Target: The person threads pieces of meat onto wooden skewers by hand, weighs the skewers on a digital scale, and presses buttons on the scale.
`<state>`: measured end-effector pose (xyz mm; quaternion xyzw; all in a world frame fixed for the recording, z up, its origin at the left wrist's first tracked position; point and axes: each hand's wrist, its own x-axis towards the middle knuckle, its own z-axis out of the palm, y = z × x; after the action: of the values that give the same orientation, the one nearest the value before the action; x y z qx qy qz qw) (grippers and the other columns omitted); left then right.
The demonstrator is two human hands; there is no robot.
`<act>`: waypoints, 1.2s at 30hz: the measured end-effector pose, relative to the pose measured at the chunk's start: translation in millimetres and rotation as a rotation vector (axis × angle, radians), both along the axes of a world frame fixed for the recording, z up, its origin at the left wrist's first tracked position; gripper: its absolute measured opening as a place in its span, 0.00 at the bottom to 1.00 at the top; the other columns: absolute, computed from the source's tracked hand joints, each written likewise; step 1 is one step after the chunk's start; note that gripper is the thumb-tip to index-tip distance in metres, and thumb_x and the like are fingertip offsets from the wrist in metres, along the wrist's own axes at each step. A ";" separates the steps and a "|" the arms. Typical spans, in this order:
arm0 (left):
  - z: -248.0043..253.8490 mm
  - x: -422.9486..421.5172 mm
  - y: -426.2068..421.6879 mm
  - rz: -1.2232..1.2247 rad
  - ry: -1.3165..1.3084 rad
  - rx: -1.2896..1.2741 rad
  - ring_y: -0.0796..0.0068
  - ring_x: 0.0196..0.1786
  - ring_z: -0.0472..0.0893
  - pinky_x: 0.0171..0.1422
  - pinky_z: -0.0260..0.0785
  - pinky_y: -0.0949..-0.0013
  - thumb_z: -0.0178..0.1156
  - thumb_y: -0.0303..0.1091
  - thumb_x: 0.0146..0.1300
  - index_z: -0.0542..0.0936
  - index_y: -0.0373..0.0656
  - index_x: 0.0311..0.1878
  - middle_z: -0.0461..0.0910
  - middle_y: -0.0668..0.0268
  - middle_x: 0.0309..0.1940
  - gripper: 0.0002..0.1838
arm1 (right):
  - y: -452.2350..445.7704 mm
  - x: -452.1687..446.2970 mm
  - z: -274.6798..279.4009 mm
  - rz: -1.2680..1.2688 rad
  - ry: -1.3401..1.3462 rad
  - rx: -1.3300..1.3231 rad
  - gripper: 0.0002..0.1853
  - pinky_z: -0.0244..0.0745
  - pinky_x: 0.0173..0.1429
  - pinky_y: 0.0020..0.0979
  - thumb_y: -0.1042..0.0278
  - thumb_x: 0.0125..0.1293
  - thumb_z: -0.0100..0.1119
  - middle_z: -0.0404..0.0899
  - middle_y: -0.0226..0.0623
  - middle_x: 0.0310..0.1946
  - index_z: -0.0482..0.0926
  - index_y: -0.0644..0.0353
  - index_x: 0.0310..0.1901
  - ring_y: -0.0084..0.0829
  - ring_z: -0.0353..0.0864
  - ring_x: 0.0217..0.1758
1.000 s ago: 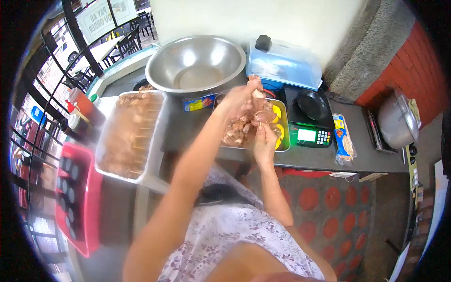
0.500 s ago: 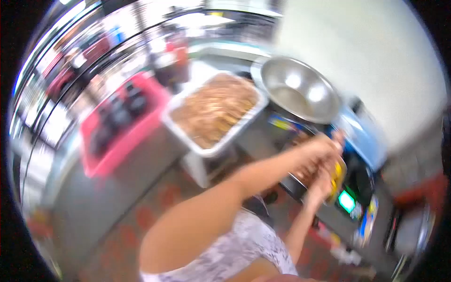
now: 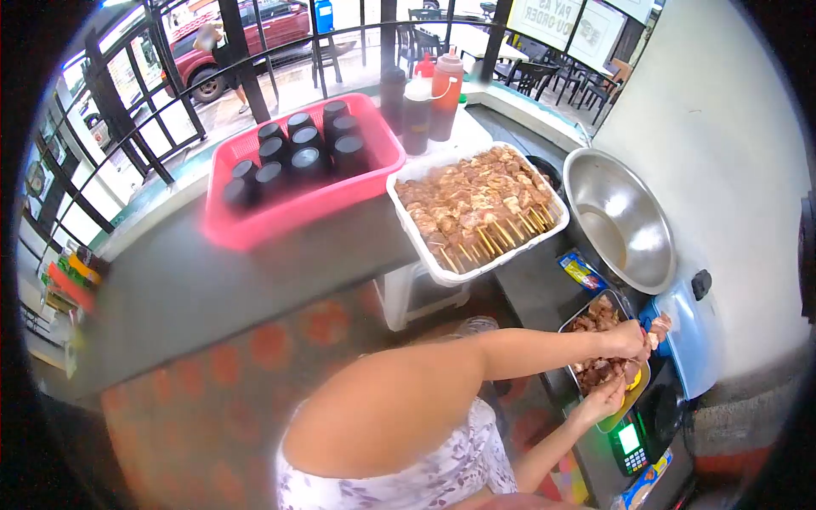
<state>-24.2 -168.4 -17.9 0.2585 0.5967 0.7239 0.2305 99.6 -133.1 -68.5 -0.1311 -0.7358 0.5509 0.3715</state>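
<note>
My left hand (image 3: 626, 339) is closed around skewered raw meat (image 3: 659, 328), which sticks out past its fingers. Just below it, my right hand (image 3: 602, 399) pinches the lower end of the skewer. Both hands are over a metal tray (image 3: 611, 420) of raw meat pieces (image 3: 595, 316), with yellow pieces (image 3: 634, 380) at one side. Left of the hands, a white tub (image 3: 418, 245) holds rows of skewered meat (image 3: 476, 204), their stick ends facing the near side. My left forearm crosses in front of part of the tray.
A steel bowl (image 3: 595, 223) and blue container (image 3: 693, 333) stand beyond the tray. Near it are a lit scale (image 3: 629, 440) and packets (image 3: 581, 270). A pink basket (image 3: 293, 202) holds black-topped containers; sauce bottles (image 3: 445, 89) stand behind. A person (image 3: 225, 64) is outside the bars.
The view has swung left, so the tray and hands now appear lower right and the pink basket shows fully. Both hands stay together at the skewered meat.
</note>
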 end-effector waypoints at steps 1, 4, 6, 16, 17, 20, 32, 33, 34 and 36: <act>-1.5 0.8 1.7 0.114 0.133 -0.069 0.70 0.23 0.80 0.27 0.73 0.64 0.65 0.34 0.52 0.81 0.40 0.20 0.80 0.63 0.19 0.10 | -1.0 -0.1 1.5 0.004 -0.002 0.000 0.18 0.70 0.55 0.28 0.63 0.73 0.46 0.79 0.37 0.48 0.75 0.69 0.54 0.28 0.77 0.48; -9.0 3.6 6.9 0.261 0.301 -0.120 0.67 0.21 0.80 0.27 0.71 0.63 0.63 0.39 0.53 0.79 0.38 0.15 0.79 0.60 0.16 0.17 | -6.2 -1.6 5.5 -0.088 -0.133 0.156 0.18 0.69 0.57 0.28 0.65 0.73 0.45 0.79 0.41 0.50 0.74 0.71 0.54 0.29 0.77 0.49; -13.4 3.7 10.2 0.317 0.380 -0.076 0.66 0.19 0.78 0.26 0.69 0.60 0.62 0.42 0.53 0.76 0.37 0.11 0.77 0.58 0.14 0.21 | -3.4 -5.4 4.7 -0.208 -0.032 0.302 0.19 0.70 0.58 0.33 0.66 0.73 0.43 0.77 0.49 0.53 0.73 0.73 0.56 0.35 0.77 0.54; 13.4 33.9 -28.5 -0.331 -0.269 0.231 0.80 0.29 0.75 0.34 0.69 0.72 0.62 0.27 0.54 0.81 0.40 0.30 0.76 0.73 0.26 0.02 | 18.2 -2.5 -8.6 -0.188 -0.094 0.083 0.19 0.75 0.48 0.30 0.58 0.72 0.45 0.82 0.37 0.41 0.80 0.66 0.46 0.30 0.80 0.43; 3.8 29.1 -17.4 -0.281 -0.219 0.215 0.79 0.30 0.76 0.35 0.70 0.71 0.62 0.26 0.54 0.81 0.40 0.30 0.78 0.71 0.27 0.02 | 24.0 -4.4 -15.4 -0.290 -0.089 0.311 0.19 0.74 0.45 0.31 0.57 0.72 0.45 0.82 0.37 0.37 0.80 0.65 0.43 0.30 0.80 0.41; 6.5 20.7 -9.8 -0.365 -0.355 0.102 0.73 0.35 0.81 0.38 0.73 0.68 0.63 0.30 0.56 0.82 0.37 0.33 0.83 0.63 0.32 0.06 | 6.0 -1.1 18.0 -0.329 0.026 0.405 0.18 0.72 0.43 0.40 0.60 0.72 0.43 0.81 0.47 0.34 0.79 0.65 0.41 0.45 0.80 0.38; 11.4 22.4 -11.0 -0.293 -0.417 0.116 0.71 0.39 0.82 0.41 0.74 0.74 0.58 0.36 0.65 0.79 0.34 0.44 0.83 0.58 0.37 0.13 | 0.4 -7.5 21.7 -0.125 0.161 0.023 0.11 0.61 0.30 0.24 0.72 0.71 0.44 0.72 0.26 0.23 0.78 0.66 0.40 0.16 0.66 0.27; 10.2 20.9 -11.2 -0.295 -0.413 0.120 0.71 0.39 0.82 0.41 0.74 0.74 0.58 0.36 0.65 0.79 0.34 0.44 0.83 0.58 0.37 0.13 | 3.4 -7.5 18.4 -0.126 0.164 0.027 0.11 0.61 0.30 0.24 0.72 0.71 0.44 0.72 0.26 0.23 0.78 0.66 0.40 0.16 0.66 0.27; 9.2 19.5 -11.7 -0.346 -0.419 0.122 0.71 0.39 0.82 0.42 0.75 0.73 0.57 0.36 0.65 0.78 0.34 0.45 0.82 0.58 0.38 0.13 | 7.4 -7.8 12.5 -0.179 0.107 0.085 0.11 0.60 0.28 0.24 0.72 0.71 0.44 0.70 0.24 0.22 0.78 0.66 0.39 0.16 0.65 0.26; 9.7 18.0 -12.1 -0.402 -0.424 0.124 0.70 0.40 0.83 0.42 0.75 0.73 0.57 0.36 0.66 0.78 0.34 0.45 0.82 0.57 0.38 0.14 | 7.6 -5.4 12.4 -0.238 0.050 0.143 0.11 0.58 0.27 0.24 0.73 0.71 0.44 0.69 0.23 0.22 0.78 0.66 0.39 0.15 0.63 0.24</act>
<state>-6.2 -180.5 -8.2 0.2282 0.4269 0.7365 0.4725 94.2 -125.6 -56.1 -0.1768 -0.7431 0.4522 0.4605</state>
